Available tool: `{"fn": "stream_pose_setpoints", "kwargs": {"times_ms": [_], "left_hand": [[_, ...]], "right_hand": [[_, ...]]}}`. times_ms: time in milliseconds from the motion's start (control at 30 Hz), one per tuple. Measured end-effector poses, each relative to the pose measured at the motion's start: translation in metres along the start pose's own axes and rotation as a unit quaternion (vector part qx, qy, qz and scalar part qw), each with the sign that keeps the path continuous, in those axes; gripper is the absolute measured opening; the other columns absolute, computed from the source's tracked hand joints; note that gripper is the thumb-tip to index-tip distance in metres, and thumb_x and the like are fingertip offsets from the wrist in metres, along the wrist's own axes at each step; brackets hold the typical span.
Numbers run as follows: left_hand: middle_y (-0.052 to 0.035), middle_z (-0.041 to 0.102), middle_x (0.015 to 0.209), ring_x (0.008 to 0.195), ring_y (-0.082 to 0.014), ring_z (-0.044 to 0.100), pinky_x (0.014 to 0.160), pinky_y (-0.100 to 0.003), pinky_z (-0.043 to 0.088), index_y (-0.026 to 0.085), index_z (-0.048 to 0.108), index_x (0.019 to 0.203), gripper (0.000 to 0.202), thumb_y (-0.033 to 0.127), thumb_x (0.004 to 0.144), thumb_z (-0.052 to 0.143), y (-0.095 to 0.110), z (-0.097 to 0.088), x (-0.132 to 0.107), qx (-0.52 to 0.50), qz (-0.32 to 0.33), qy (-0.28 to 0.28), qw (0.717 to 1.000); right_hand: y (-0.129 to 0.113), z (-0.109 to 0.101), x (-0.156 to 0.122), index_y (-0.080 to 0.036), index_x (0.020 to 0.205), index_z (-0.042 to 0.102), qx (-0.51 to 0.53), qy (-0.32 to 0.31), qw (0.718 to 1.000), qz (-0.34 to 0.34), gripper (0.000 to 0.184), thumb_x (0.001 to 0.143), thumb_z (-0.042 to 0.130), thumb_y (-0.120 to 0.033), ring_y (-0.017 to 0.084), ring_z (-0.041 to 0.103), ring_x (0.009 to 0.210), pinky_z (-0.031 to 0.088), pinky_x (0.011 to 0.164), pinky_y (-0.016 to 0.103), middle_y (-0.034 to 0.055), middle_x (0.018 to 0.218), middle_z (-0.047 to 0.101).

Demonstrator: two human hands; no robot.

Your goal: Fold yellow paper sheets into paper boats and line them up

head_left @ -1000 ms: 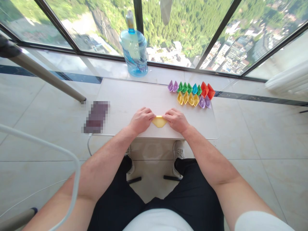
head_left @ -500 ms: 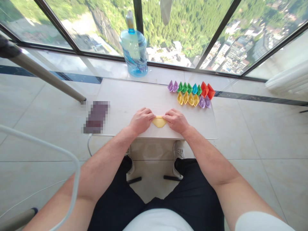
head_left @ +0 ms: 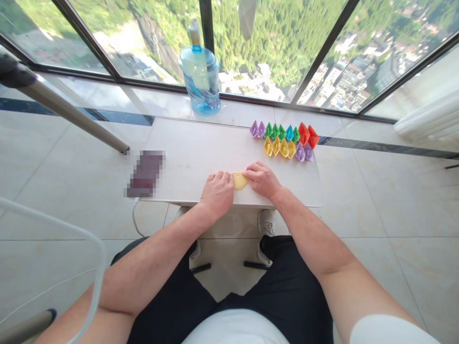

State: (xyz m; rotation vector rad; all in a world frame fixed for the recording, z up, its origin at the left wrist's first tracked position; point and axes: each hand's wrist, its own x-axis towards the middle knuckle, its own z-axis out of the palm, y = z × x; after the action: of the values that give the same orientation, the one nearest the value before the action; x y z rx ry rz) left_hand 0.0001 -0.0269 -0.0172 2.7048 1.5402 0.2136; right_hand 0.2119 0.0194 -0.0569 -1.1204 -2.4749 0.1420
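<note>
A small piece of folded yellow paper point(head_left: 240, 181) lies on the low white table point(head_left: 186, 157) near its front edge. My left hand point(head_left: 218, 191) rests over the paper's left end, back of the hand up, fingers pressed together and their tips hidden. At the upper right corner, my right hand point(head_left: 263, 179) pinches the paper between thumb and fingers. Beyond my right hand stand two rows of folded paper boats in purple, green, blue, red and yellow, among them a yellow boat point(head_left: 268, 147) and a red boat point(head_left: 313, 137).
A blue water jug point(head_left: 201, 79) stands behind the table by the window. At the table's left end lies a pixelated dark phone-like item point(head_left: 146, 174) with a white cable. A metal pole point(head_left: 79, 114) slants down at the left, and a white tube point(head_left: 96, 282) curves nearer me.
My left hand has turned and slid right and toward me, now covering the paper's left part. My right hand keeps its pinch in nearly the same place.
</note>
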Motion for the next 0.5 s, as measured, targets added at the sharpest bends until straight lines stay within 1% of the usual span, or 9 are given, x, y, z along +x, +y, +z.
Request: {"fn": "stream_pose_setpoints", "kwargs": {"times_ms": [67, 133, 267, 333, 400, 500], "left_hand": [[-0.0253, 0.065, 0.120, 0.115, -0.0369, 0.056, 0.095, -0.049, 0.040, 0.001, 0.060, 0.133, 0.046, 0.018, 0.093, 0.045, 0.010, 0.001, -0.005, -0.008, -0.020, -0.004, 1.000], [-0.0278, 0.061, 0.131, 0.124, -0.0399, 0.052, 0.102, -0.051, 0.038, 0.000, 0.056, 0.138, 0.054, 0.027, 0.092, 0.049, 0.016, 0.002, -0.007, -0.012, -0.041, -0.006, 0.999], [-0.0286, 0.057, 0.138, 0.135, -0.0442, 0.045, 0.108, -0.053, 0.034, 0.001, 0.053, 0.142, 0.067, 0.044, 0.091, 0.055, 0.022, 0.002, -0.008, -0.016, -0.065, -0.013, 0.998], [-0.0297, 0.056, 0.138, 0.136, -0.0456, 0.043, 0.109, -0.054, 0.034, -0.001, 0.052, 0.142, 0.070, 0.048, 0.092, 0.055, 0.021, 0.001, -0.007, -0.020, -0.066, -0.017, 0.997], [-0.0295, 0.056, 0.137, 0.134, -0.0453, 0.045, 0.107, -0.054, 0.035, 0.000, 0.049, 0.146, 0.072, 0.050, 0.093, 0.053, 0.020, 0.001, -0.006, -0.026, -0.066, -0.020, 0.997], [-0.0256, 0.058, 0.135, 0.129, -0.0438, 0.046, 0.103, -0.055, 0.036, 0.007, 0.044, 0.152, 0.073, 0.053, 0.095, 0.051, 0.018, 0.002, -0.006, -0.036, -0.070, -0.023, 0.997]], "right_hand": [[-0.001, -0.002, 0.000, -0.020, 0.103, 0.077, 0.001, -0.009, 1.000, 0.007, 0.027, 0.095, 0.052, -0.011, 0.023, 0.054, 0.096, 0.047, 0.095, 0.036, 0.0100, 0.101, 0.069], [-0.002, -0.003, 0.001, -0.020, 0.105, 0.077, 0.004, -0.018, 1.000, 0.015, 0.028, 0.095, 0.052, -0.011, 0.023, 0.054, 0.097, 0.047, 0.096, 0.036, 0.0098, 0.101, 0.069], [-0.001, -0.003, 0.001, -0.021, 0.107, 0.077, 0.006, -0.021, 1.000, 0.017, 0.028, 0.096, 0.053, -0.013, 0.023, 0.055, 0.097, 0.047, 0.096, 0.036, 0.0093, 0.102, 0.069], [-0.001, -0.002, 0.001, -0.021, 0.108, 0.077, 0.002, -0.020, 1.000, 0.012, 0.028, 0.096, 0.052, -0.013, 0.023, 0.055, 0.097, 0.047, 0.096, 0.035, 0.0091, 0.102, 0.069], [-0.001, -0.002, 0.000, -0.020, 0.110, 0.076, -0.010, -0.017, 1.000, 0.007, 0.029, 0.097, 0.052, -0.013, 0.023, 0.054, 0.098, 0.047, 0.095, 0.035, 0.0093, 0.103, 0.070], [-0.001, -0.004, -0.003, -0.018, 0.117, 0.075, -0.034, -0.026, 0.999, -0.003, 0.034, 0.097, 0.049, -0.011, 0.024, 0.054, 0.100, 0.047, 0.096, 0.036, 0.0099, 0.105, 0.071]]}}
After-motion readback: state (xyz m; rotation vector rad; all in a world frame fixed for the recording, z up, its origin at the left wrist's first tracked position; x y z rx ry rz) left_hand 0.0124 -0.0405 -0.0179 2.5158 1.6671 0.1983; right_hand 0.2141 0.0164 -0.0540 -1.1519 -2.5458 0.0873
